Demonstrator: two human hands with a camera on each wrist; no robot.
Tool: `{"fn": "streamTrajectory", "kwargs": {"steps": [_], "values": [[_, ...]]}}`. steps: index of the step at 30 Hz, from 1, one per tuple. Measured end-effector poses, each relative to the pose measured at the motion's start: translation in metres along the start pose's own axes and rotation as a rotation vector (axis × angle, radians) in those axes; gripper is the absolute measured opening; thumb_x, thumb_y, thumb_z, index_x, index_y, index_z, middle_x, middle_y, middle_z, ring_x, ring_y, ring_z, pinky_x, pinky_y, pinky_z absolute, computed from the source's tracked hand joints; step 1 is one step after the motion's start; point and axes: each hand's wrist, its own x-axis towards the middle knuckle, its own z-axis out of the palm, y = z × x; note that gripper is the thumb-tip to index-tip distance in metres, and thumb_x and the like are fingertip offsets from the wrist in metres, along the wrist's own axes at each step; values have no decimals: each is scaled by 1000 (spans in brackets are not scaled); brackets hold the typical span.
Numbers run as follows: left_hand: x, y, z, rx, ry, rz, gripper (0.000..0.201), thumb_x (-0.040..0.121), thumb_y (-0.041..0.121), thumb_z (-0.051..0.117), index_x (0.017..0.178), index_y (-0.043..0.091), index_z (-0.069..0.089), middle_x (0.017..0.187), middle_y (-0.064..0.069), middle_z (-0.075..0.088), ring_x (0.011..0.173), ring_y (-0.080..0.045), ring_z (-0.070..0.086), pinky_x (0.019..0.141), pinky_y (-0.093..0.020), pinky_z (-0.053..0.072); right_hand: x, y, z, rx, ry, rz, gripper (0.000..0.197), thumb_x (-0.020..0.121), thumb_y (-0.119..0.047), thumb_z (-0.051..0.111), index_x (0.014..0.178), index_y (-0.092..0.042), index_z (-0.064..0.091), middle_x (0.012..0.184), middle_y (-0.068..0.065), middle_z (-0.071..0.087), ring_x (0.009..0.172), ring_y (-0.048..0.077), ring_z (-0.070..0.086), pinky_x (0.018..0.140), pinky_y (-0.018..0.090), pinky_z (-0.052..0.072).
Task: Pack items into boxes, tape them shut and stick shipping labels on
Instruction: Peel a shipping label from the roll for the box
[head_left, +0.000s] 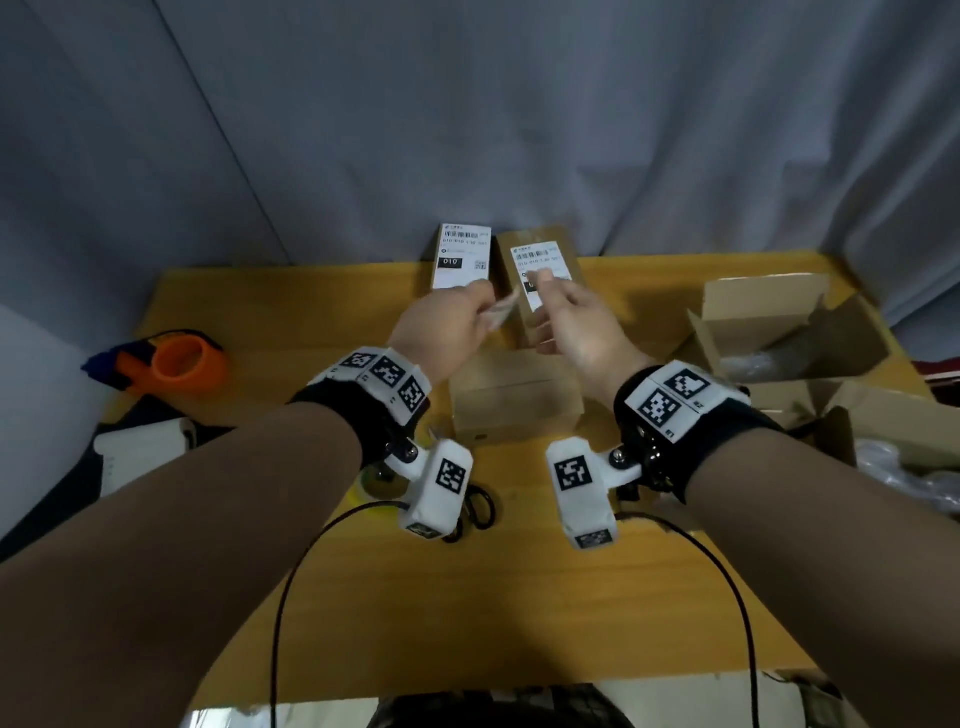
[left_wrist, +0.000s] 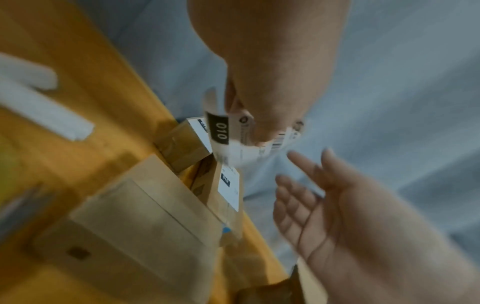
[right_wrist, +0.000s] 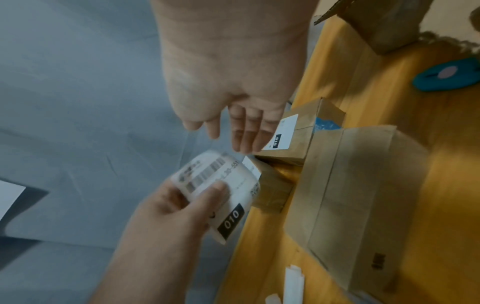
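Observation:
My left hand (head_left: 488, 307) pinches a curled white shipping label (right_wrist: 221, 185) marked 010, held in the air above the back of the table. My right hand (head_left: 545, 306) is open beside it, fingers straight, a little apart from the label; the open right hand (right_wrist: 213, 133) shows the same in the right wrist view. Below them a plain taped brown box (head_left: 514, 400) lies on the wooden table (head_left: 519, 597). Behind it lie two smaller boxes, each with a label on it: the left one (head_left: 462, 257) and the right one (head_left: 558, 249). In the left wrist view the label (left_wrist: 221, 131) hangs from my left hand (left_wrist: 249, 133).
An orange tape dispenser (head_left: 176, 358) lies at the table's left edge, a white device (head_left: 140, 452) in front of it. Open cartons (head_left: 779, 322) with plastic wrapping stand at the right. A yellow tape roll (head_left: 371, 491) and scissors (head_left: 480, 509) lie under my wrists. Grey curtain behind.

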Motion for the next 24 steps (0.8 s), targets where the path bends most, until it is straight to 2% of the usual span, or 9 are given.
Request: {"fn": "streamTrajectory", "kwargs": {"steps": [2, 4, 7, 8, 10, 13, 15, 20, 24], "values": [[0, 4, 1, -432, 20, -186, 17, 93, 17, 56, 108, 9, 56, 106, -8, 67, 94, -22, 65, 77, -35, 54, 5, 12, -13, 45, 40, -7, 37, 91, -56, 48, 116, -31, 59, 100, -5, 61, 97, 16, 60, 94, 37, 51], [-1, 12, 4, -975, 5, -351, 26, 92, 10, 59, 117, 10, 54, 113, -7, 67, 99, -21, 67, 82, -40, 57, 10, 25, -24, 80, -4, 66, 66, 71, -74, 56, 125, -36, 53, 125, -6, 57, 115, 15, 55, 103, 42, 43], [2, 22, 9, -1365, 5, -392, 38, 93, 6, 56, 130, 10, 50, 120, -8, 65, 106, -25, 65, 81, -46, 57, 12, 36, -32, 165, -160, 200, 100, 45, -90, 60, 128, -34, 54, 130, -5, 58, 118, 16, 54, 101, 43, 44], [3, 25, 10, -1407, 4, -386, 39, 93, 6, 55, 131, 11, 49, 122, -9, 64, 108, -25, 64, 82, -46, 56, 12, 36, -33, 236, -227, 224, 99, 45, -88, 62, 127, -33, 55, 127, -3, 61, 115, 17, 57, 93, 40, 49], [5, 30, 14, -1464, -7, -389, 39, 95, 5, 52, 133, 10, 48, 125, -11, 62, 112, -27, 62, 86, -48, 55, 10, 36, -31, 417, -332, 227, 84, 60, -76, 60, 128, -27, 55, 124, 2, 63, 111, 18, 60, 80, 33, 52], [6, 32, 18, -1515, -21, -396, 41, 94, 2, 51, 135, 4, 44, 127, -17, 59, 115, -31, 59, 92, -48, 52, 9, 34, -27, 588, -336, 173, 38, 86, -41, 60, 118, -20, 58, 110, 2, 67, 100, 16, 64, 87, 32, 52], [7, 30, 21, -1521, 9, -412, 41, 93, -1, 52, 134, 3, 45, 127, -17, 59, 116, -31, 59, 95, -47, 50, 13, 30, -27, 656, -283, 135, 17, 90, -20, 61, 107, -17, 61, 101, 3, 69, 90, 15, 66, 79, 28, 55], [5, 19, 23, -1456, 122, -508, 23, 90, 5, 60, 111, 13, 56, 114, -8, 66, 113, -27, 61, 103, -45, 44, 29, 28, -35, 638, -218, 81, 15, 87, -6, 64, 100, -13, 62, 100, 6, 71, 87, 18, 68, 77, 31, 57], [0, 10, 23, -1319, 89, -539, 18, 93, 22, 59, 110, 19, 59, 110, -3, 70, 107, -19, 65, 98, -35, 48, 30, 30, -35, 389, -180, 25, 16, 86, -1, 65, 96, -11, 60, 95, 5, 70, 82, 18, 69, 74, 33, 56]]}}
